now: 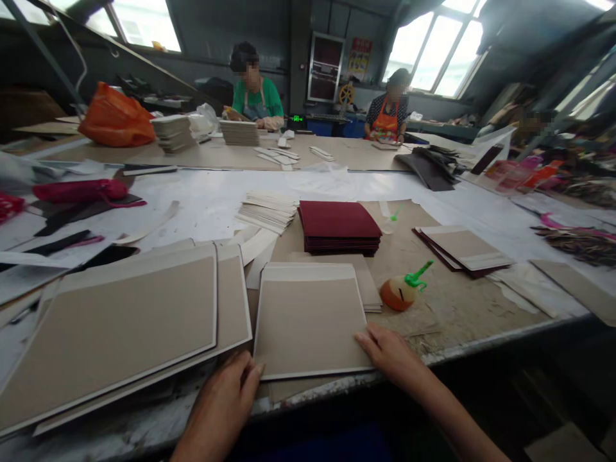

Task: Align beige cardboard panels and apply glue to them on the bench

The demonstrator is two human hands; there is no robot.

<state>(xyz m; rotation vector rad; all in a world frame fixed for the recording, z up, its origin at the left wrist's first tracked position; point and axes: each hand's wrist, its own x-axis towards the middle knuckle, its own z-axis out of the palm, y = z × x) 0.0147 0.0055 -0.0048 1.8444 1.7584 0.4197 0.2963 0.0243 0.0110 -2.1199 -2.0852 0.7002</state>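
The right hand (387, 350) is nearly closing, its thumb and fingertips gripping the board (310, 321) by its right edge. The left hand (224, 391) is curling halfway, its thumb touching the board's lower left corner; whether it is gripping is hard to tell. The board is lying along the near edge of the worktop (206, 202). Larger panels (125, 327) are resting left of it, a maroon stack (339, 224) is sitting behind it, and paper strips (269, 212) are fanning out behind its left side. Far beyond it, two people (272, 96) (385, 122) are facing this way, with windows (433, 48) glowing behind them. Just right of the board, a bottle (398, 293) with a green nozzle (418, 276) is holding orange liquid; far behind to the left, an orange bag (115, 119) is standing, its contents not showing.
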